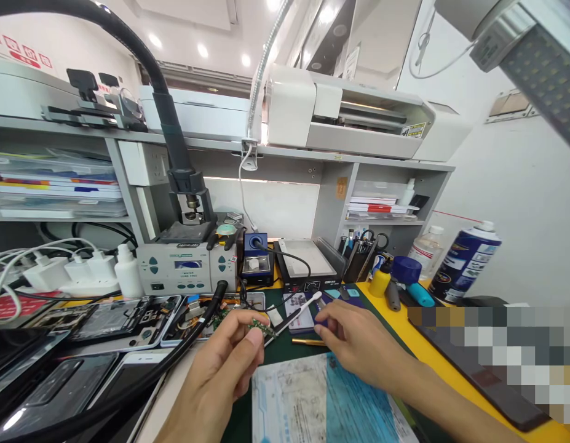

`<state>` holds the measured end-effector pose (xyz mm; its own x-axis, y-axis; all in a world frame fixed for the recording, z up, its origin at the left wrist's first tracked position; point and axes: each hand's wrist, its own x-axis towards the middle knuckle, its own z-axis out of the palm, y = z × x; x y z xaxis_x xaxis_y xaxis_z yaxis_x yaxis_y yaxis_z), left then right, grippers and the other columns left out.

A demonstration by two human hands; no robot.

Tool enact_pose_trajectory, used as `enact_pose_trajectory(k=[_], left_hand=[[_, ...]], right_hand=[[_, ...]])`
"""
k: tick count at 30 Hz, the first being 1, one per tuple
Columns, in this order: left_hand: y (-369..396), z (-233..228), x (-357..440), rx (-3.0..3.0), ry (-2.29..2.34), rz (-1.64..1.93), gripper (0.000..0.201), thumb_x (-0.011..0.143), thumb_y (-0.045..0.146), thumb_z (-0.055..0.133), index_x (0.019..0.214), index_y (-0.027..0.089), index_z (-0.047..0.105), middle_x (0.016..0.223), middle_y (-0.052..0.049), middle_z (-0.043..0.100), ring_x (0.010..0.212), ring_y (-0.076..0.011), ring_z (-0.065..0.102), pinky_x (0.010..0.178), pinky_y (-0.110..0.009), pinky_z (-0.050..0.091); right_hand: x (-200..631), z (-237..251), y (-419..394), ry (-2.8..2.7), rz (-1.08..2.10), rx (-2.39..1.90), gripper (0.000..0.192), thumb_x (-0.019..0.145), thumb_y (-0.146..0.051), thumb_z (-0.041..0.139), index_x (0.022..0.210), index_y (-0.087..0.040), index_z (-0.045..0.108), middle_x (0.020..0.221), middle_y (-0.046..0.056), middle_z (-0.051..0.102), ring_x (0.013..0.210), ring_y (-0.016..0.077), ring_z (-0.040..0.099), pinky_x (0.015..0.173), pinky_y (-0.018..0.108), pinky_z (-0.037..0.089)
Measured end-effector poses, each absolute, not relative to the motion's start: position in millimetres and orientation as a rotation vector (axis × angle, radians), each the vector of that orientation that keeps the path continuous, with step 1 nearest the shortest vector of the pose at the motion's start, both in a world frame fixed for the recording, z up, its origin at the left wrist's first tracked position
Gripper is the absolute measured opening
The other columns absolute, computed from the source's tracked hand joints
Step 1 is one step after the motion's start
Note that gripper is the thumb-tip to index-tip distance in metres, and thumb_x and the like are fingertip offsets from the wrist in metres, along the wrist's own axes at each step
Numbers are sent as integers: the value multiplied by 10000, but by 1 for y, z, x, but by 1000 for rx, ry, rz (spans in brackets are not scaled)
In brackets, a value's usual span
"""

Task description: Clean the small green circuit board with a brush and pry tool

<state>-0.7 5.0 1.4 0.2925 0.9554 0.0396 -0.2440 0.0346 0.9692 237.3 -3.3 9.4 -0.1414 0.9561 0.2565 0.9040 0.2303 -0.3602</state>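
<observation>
My left hand (220, 369) pinches a small green circuit board (259, 326) between thumb and fingers, above the front of the work mat. Just behind it lie a white-tipped swab (307, 303) and a dark slim tool (287, 321), partly hidden by the hand. My right hand (358, 338) hovers over the mat with thumb and index finger apart, and nothing shows between them. Close to its fingertips is a thin brass-coloured rod (308, 341). Below both hands a worn blue and white pad (303, 394) rests on the green mat.
Phones (128, 384) and opened phone housings (114, 320) crowd the left, crossed by a black hose (183, 351). Behind stand a hot-air station (187, 271), a soldering iron holder (257, 261) and a heating plate (307, 264). Bottles (464, 261) line the right.
</observation>
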Motion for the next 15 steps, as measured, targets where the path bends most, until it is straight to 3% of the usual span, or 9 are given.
enact_pose_trajectory(k=[4,8,12,15], left_hand=[[8,5,1,984,696,1114,350,786,485,785,948,199,665,741,19,556,493,-70,403,361,-144,270],[8,11,1,795,554,1106,286,782,365,816,940,167,683,800,-10,571,561,-95,498,425,-186,378],[5,15,2,646,471,1098,228,788,275,813,940,147,702,785,-18,574,604,-114,528,495,-226,434],[1,17,4,554,456,1065,162,823,235,775,943,147,710,786,-22,577,616,-121,531,513,-234,454]], right_hand=[[230,10,-10,-2055,198,-1628,126,941,-212,524,906,-189,642,769,21,607,696,186,547,618,293,358],[216,11,-23,-2053,318,-1534,162,940,-246,529,858,-195,658,753,7,601,675,154,544,593,258,390],[198,12,-36,-2021,596,-1463,195,892,-298,597,775,-184,703,695,-6,591,604,117,535,536,212,396],[189,5,-41,-2010,845,-1339,194,829,-319,669,815,-155,770,704,20,624,581,113,549,521,205,403]])
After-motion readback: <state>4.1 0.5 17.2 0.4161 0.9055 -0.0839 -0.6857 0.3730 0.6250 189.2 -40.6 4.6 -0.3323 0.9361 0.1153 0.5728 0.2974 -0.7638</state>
